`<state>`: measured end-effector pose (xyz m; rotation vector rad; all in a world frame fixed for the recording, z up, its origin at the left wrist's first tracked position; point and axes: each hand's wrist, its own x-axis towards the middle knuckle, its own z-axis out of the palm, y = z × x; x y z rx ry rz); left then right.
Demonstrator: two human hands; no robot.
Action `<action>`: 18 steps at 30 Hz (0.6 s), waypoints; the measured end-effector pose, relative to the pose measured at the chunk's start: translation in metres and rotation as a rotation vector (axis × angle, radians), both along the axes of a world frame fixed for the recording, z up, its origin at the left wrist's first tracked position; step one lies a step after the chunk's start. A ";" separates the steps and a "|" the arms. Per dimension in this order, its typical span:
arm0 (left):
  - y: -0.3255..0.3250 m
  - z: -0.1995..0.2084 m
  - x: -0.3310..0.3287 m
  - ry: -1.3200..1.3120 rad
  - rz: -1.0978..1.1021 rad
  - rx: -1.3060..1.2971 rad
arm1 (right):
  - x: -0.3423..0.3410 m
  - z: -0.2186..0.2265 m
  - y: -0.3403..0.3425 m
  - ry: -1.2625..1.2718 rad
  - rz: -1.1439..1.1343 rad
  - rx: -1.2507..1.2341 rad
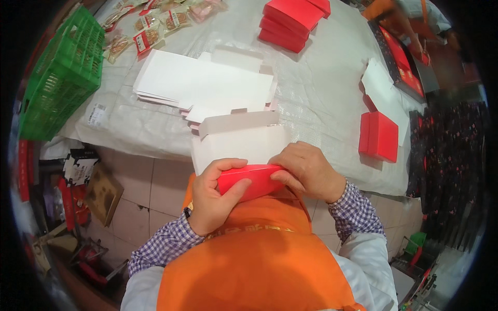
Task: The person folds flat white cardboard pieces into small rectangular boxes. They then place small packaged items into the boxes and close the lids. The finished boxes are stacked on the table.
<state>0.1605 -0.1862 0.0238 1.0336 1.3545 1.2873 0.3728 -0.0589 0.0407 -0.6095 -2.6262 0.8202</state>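
Close to my orange apron, I hold a partly folded carton [244,141], white inside and red outside. My left hand [213,193] grips the left end of its red panel [254,181], thumb on the near face and fingers over the top edge. At the panel's right end my right hand [306,171] is closed, its thumb pressing the red edge and its fingers bent over the top corner. A white flap stands up along the carton's far side. Just beyond lies a stack of flat white carton blanks [207,83] on the table.
The table has a white woven cover [321,93]. At the far left are a green crate [67,72] and several wrapped food packets [148,36]. Red boxes [288,23] are stacked at the back; another red box [378,136] stands right. Beyond it, a person's hand [423,54] is near a black tray.
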 end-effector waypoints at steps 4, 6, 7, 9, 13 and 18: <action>-0.001 -0.005 -0.003 -0.206 -0.049 -0.064 | 0.000 0.001 -0.003 0.038 -0.003 -0.085; -0.002 -0.006 -0.003 -0.264 -0.075 -0.067 | 0.001 0.001 -0.003 0.050 -0.018 -0.123; -0.001 -0.006 -0.002 -0.306 -0.056 -0.074 | 0.001 0.001 -0.002 0.049 -0.024 -0.153; -0.001 -0.003 0.001 -0.391 -0.016 -0.087 | 0.001 0.004 -0.002 0.048 -0.035 -0.214; -0.002 -0.006 -0.001 -0.099 -0.046 -0.011 | 0.000 0.008 0.002 0.001 -0.001 -0.232; 0.003 -0.006 -0.002 0.130 -0.005 0.004 | -0.008 0.016 0.025 0.056 -0.011 -0.200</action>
